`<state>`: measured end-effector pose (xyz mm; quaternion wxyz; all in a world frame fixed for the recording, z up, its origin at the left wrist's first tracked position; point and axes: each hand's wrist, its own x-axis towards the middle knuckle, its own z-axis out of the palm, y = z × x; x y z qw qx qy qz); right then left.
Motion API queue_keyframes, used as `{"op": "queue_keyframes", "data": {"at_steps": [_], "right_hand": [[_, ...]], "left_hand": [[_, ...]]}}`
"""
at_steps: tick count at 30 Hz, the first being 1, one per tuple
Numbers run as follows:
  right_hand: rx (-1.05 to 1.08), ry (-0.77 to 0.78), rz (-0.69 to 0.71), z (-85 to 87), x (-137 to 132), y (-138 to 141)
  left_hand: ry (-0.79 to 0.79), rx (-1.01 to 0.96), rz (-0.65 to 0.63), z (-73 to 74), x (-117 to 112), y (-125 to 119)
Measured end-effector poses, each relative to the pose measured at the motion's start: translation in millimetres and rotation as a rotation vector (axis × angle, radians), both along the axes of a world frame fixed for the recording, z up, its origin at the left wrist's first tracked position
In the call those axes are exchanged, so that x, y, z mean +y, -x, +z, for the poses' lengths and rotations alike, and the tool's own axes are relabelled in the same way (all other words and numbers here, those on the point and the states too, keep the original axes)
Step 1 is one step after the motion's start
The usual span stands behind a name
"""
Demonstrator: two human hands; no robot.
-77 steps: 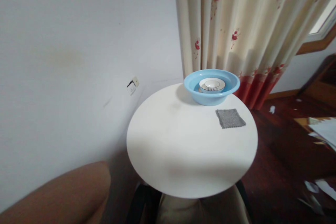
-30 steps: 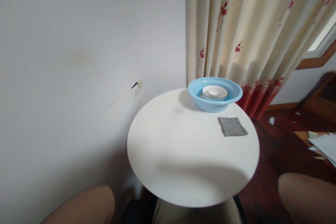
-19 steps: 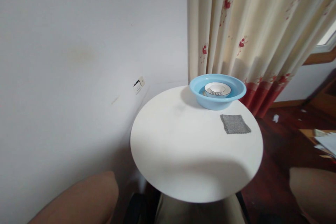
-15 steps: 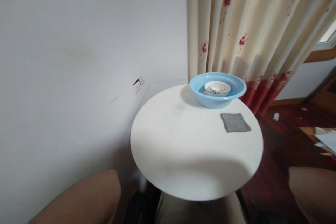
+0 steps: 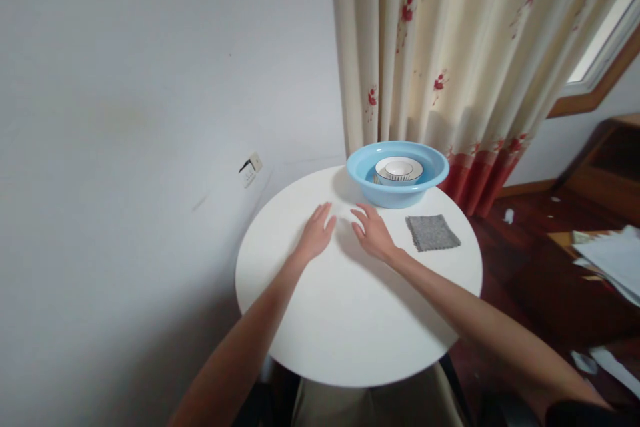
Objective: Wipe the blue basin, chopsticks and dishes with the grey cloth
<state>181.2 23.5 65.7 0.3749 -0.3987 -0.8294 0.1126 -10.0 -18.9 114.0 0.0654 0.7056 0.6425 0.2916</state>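
A round white table (image 5: 350, 320) fills the middle of the view. At its far edge stands a light blue plastic basin (image 5: 430, 177) with a white bowl (image 5: 399, 171) inside it. A square grey cloth (image 5: 432, 232) lies flat to the right of centre. My left hand (image 5: 316, 233) and my right hand (image 5: 373, 232) reach out over the tabletop side by side, palms down, fingers stretched, holding nothing. The right hand is a short way left of the cloth; both hands are just short of the basin.
A white wall with a socket (image 5: 249, 169) stands to the left. A cream curtain with red flowers (image 5: 450, 47) hangs behind the basin. Dark wooden floor with papers (image 5: 607, 257) lies to the right.
Both arms have come up from the bottom corners and stretched over the table, so the hands now lie near the basin. The view has shifted slightly.
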Motion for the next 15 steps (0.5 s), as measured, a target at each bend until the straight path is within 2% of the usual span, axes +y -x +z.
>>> {"op": "queue_keyframes", "data": {"at_steps": [2,4,5,7,8,10,12,15], "right_hand": [[-0.191,0.107,-0.002,-24.5,7,7],[-0.295,0.171,-0.007,-42.4,11,10],[-0.327,0.187,-0.010,-47.7,11,10],[-0.341,0.184,-0.011,-51.7,12,9],[-0.326,0.177,-0.012,-51.4,13,9],[-0.257,0.187,-0.022,-49.8,17,9],[-0.124,0.225,-0.061,-50.0,24,9],[0.118,0.267,-0.134,-54.9,38,9]], "left_hand": [[0.149,0.167,-0.024,-49.6,6,-8],[0.180,0.268,-0.041,-89.9,8,-11],[0.145,0.294,-0.050,-103.9,9,-10],[0.097,0.273,-0.058,-117.8,14,-8],[0.070,0.231,-0.049,-118.0,19,-6],[-0.021,0.105,-0.012,-106.6,35,-5],[-0.155,-0.041,0.027,-82.1,59,-10],[-0.309,-0.202,-0.042,-31.8,108,-35]]}}
